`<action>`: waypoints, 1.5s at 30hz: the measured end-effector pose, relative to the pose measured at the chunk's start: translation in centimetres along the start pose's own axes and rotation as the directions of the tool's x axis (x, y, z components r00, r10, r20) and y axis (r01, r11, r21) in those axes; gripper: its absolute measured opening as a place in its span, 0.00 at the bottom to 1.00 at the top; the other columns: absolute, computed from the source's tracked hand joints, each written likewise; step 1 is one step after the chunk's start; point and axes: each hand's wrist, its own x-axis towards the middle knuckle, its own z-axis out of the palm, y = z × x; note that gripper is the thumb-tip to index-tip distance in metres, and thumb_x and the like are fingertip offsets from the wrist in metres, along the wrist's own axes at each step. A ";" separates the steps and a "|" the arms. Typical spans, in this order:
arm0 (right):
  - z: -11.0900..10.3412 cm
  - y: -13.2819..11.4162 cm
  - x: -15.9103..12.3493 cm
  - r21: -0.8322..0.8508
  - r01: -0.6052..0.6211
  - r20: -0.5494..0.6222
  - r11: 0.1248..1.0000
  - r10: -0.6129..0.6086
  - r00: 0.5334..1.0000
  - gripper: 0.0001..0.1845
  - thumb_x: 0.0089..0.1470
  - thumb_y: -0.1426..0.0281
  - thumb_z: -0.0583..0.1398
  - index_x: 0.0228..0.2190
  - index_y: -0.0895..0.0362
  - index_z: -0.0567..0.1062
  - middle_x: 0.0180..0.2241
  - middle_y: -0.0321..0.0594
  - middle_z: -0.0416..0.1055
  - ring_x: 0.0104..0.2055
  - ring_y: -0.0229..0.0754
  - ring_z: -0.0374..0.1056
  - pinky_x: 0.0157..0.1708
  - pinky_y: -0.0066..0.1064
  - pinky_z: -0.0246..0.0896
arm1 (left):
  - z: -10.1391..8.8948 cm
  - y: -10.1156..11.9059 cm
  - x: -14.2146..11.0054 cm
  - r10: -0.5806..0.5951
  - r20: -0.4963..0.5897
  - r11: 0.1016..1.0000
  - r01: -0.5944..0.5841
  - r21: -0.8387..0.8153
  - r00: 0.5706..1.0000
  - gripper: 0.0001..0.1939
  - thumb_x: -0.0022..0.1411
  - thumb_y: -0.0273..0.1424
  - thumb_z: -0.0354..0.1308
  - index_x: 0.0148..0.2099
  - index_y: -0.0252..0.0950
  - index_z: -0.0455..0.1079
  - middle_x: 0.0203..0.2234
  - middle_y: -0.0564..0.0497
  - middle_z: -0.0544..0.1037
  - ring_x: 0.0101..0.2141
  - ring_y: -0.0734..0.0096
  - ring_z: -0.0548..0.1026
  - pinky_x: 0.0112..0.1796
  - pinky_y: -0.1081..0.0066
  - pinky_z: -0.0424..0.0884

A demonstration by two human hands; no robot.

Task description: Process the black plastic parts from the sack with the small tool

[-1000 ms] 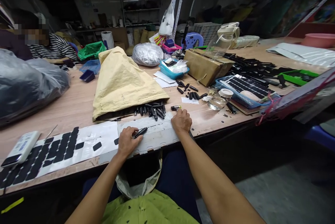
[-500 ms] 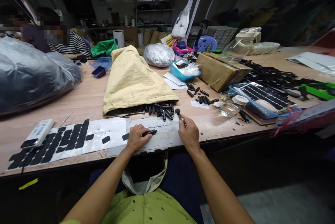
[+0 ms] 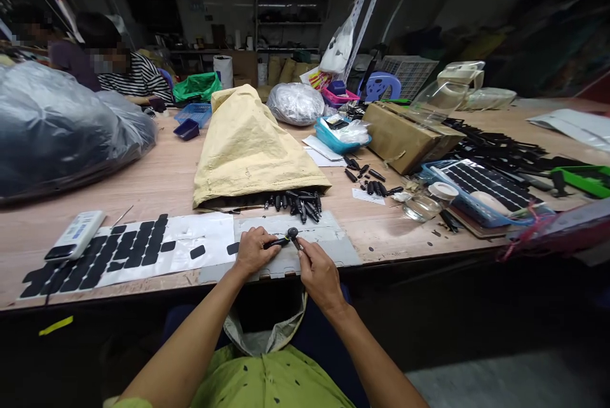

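Note:
My left hand (image 3: 253,251) rests at the near edge of the bench, closed around a slim black tube-shaped part (image 3: 276,243) that points right. Gripped in my right hand (image 3: 320,276) is a small tool with a round dark head (image 3: 292,232) and a short metal shank. Its head is at the right end of the black part; whether they touch I cannot tell. Both hands are over a grey board (image 3: 333,239). Just beyond, several similar black parts (image 3: 302,203) spill from the mouth of a cream sack (image 3: 257,147).
Left of the board, a white sheet (image 3: 183,230) carries rows of black stickers beside a white device (image 3: 76,236). To the right stand a clear jar (image 3: 422,208), a blue basket (image 3: 436,173) and a cardboard box (image 3: 405,135). A large plastic bag (image 3: 71,128) sits left; co-workers sit beyond.
My right hand has moved left and slightly down, bringing the round-headed tool to the end of the black part. My left hand keeps its hold. The view has shifted slightly.

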 end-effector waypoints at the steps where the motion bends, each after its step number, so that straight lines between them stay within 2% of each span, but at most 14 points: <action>1: 0.0 -0.1 0.0 0.012 0.004 -0.008 1.000 -0.004 1.000 0.20 0.62 0.69 0.50 0.51 0.56 0.73 0.45 0.46 0.74 0.49 0.43 0.70 0.51 0.35 0.65 | 0.0 0.0 0.0 -0.002 0.000 1.000 0.002 0.002 1.000 0.12 0.59 0.37 0.61 0.44 0.44 0.79 0.33 0.50 0.76 0.39 0.64 0.69 0.42 0.63 0.59; 6: 0.4 -1.4 -0.5 0.041 0.042 0.019 0.998 -0.042 0.999 0.21 0.62 0.69 0.49 0.53 0.55 0.72 0.44 0.45 0.74 0.47 0.42 0.70 0.50 0.34 0.65 | 0.3 -0.2 0.0 -0.001 -0.001 1.000 0.001 0.027 1.000 0.11 0.58 0.36 0.61 0.44 0.47 0.79 0.33 0.51 0.75 0.39 0.64 0.68 0.42 0.63 0.58; 10: 0.8 -1.3 -0.6 0.009 0.018 0.056 1.000 -0.019 0.998 0.20 0.62 0.69 0.49 0.51 0.55 0.73 0.43 0.43 0.74 0.47 0.42 0.70 0.48 0.33 0.65 | 0.4 -0.3 0.0 -0.008 -0.007 1.000 0.008 0.022 1.000 0.11 0.57 0.35 0.61 0.44 0.47 0.79 0.33 0.51 0.75 0.39 0.64 0.68 0.41 0.63 0.59; 13: -0.1 -0.3 0.6 -0.020 -0.039 -0.029 0.999 0.039 0.999 0.20 0.61 0.68 0.51 0.51 0.55 0.73 0.43 0.43 0.74 0.45 0.42 0.70 0.46 0.33 0.64 | 0.4 -0.3 0.1 -0.015 -0.011 1.000 0.015 0.002 1.000 0.12 0.56 0.36 0.62 0.44 0.45 0.79 0.33 0.51 0.75 0.39 0.63 0.69 0.42 0.63 0.60; 15: -1.4 0.9 2.1 -0.086 -0.127 -0.111 0.988 0.117 0.987 0.20 0.60 0.68 0.52 0.51 0.55 0.74 0.43 0.43 0.74 0.42 0.42 0.69 0.43 0.32 0.64 | 0.3 -0.2 0.1 -0.017 -0.011 1.000 0.017 -0.006 1.000 0.12 0.56 0.36 0.62 0.44 0.45 0.79 0.32 0.51 0.75 0.38 0.63 0.69 0.42 0.63 0.60; 17: -2.7 2.4 3.9 -0.195 -0.247 -0.187 0.949 0.211 0.959 0.20 0.58 0.69 0.53 0.50 0.54 0.75 0.43 0.43 0.73 0.39 0.41 0.68 0.39 0.32 0.62 | 0.3 -0.1 0.1 -0.018 -0.011 1.000 0.017 -0.010 1.000 0.12 0.56 0.37 0.62 0.43 0.45 0.79 0.33 0.51 0.76 0.39 0.63 0.69 0.42 0.62 0.60; 20: -4.3 4.8 6.4 -0.365 -0.443 -0.260 0.819 0.367 0.893 0.19 0.58 0.70 0.54 0.50 0.53 0.76 0.43 0.45 0.71 0.39 0.42 0.67 0.35 0.32 0.59 | 0.2 0.0 0.0 -0.016 -0.013 1.000 0.016 -0.018 1.000 0.12 0.55 0.38 0.63 0.43 0.44 0.79 0.33 0.51 0.76 0.39 0.62 0.69 0.42 0.62 0.60; 22: -4.7 6.1 7.6 -0.440 -0.509 -0.245 0.739 0.447 0.860 0.19 0.57 0.71 0.55 0.49 0.52 0.76 0.43 0.45 0.70 0.40 0.43 0.67 0.34 0.32 0.57 | 0.2 0.0 -0.1 -0.016 -0.015 1.000 0.015 -0.023 1.000 0.11 0.55 0.38 0.63 0.42 0.44 0.79 0.32 0.51 0.75 0.38 0.62 0.69 0.41 0.62 0.60; 24: -4.4 7.0 8.2 -0.489 -0.528 -0.230 0.695 0.481 0.846 0.20 0.57 0.72 0.55 0.50 0.52 0.76 0.43 0.46 0.69 0.42 0.44 0.67 0.34 0.32 0.57 | 0.2 0.0 -0.1 -0.017 -0.016 0.999 0.017 -0.028 1.000 0.11 0.56 0.38 0.63 0.41 0.45 0.79 0.32 0.51 0.75 0.38 0.63 0.69 0.41 0.62 0.60; 26: -3.7 7.5 8.3 -0.525 -0.515 -0.249 0.677 0.457 0.854 0.20 0.58 0.72 0.54 0.51 0.52 0.74 0.43 0.47 0.69 0.43 0.46 0.67 0.35 0.32 0.57 | 0.2 -0.1 -0.1 -0.018 -0.014 0.999 0.018 -0.031 1.000 0.11 0.55 0.38 0.64 0.41 0.45 0.80 0.32 0.51 0.75 0.38 0.63 0.69 0.41 0.63 0.61; 31: -2.3 7.8 7.8 -0.626 -0.419 -0.305 0.657 0.289 0.908 0.20 0.60 0.73 0.51 0.51 0.59 0.73 0.41 0.51 0.68 0.42 0.48 0.66 0.35 0.34 0.58 | 0.0 -0.1 -0.1 0.000 0.001 0.999 0.000 -0.037 1.000 0.10 0.53 0.37 0.66 0.40 0.46 0.80 0.31 0.51 0.75 0.39 0.62 0.69 0.41 0.63 0.61; 36: -2.2 8.0 7.9 -0.648 -0.400 -0.306 0.648 0.260 0.916 0.20 0.59 0.73 0.50 0.50 0.61 0.73 0.41 0.51 0.68 0.41 0.48 0.66 0.34 0.34 0.58 | -0.6 0.2 -0.7 0.052 0.044 0.998 -0.050 -0.044 0.998 0.09 0.51 0.36 0.67 0.37 0.46 0.81 0.34 0.52 0.76 0.39 0.62 0.69 0.43 0.61 0.60; 40: -2.0 8.2 7.9 -0.651 -0.400 -0.311 0.645 0.254 0.916 0.20 0.58 0.73 0.50 0.50 0.61 0.72 0.42 0.52 0.68 0.42 0.49 0.66 0.34 0.34 0.58 | -0.6 0.0 -2.8 0.165 0.065 0.984 -0.159 -0.086 0.984 0.08 0.48 0.36 0.69 0.34 0.47 0.81 0.37 0.52 0.75 0.41 0.62 0.69 0.45 0.61 0.62; 45: -1.9 8.3 7.9 -0.648 -0.400 -0.314 0.648 0.250 0.916 0.20 0.58 0.73 0.51 0.50 0.61 0.72 0.41 0.52 0.68 0.42 0.49 0.66 0.34 0.34 0.58 | -0.1 -0.4 -6.1 0.261 0.033 0.964 -0.259 -0.064 0.965 0.12 0.45 0.32 0.71 0.36 0.48 0.80 0.47 0.51 0.73 0.50 0.56 0.66 0.50 0.58 0.61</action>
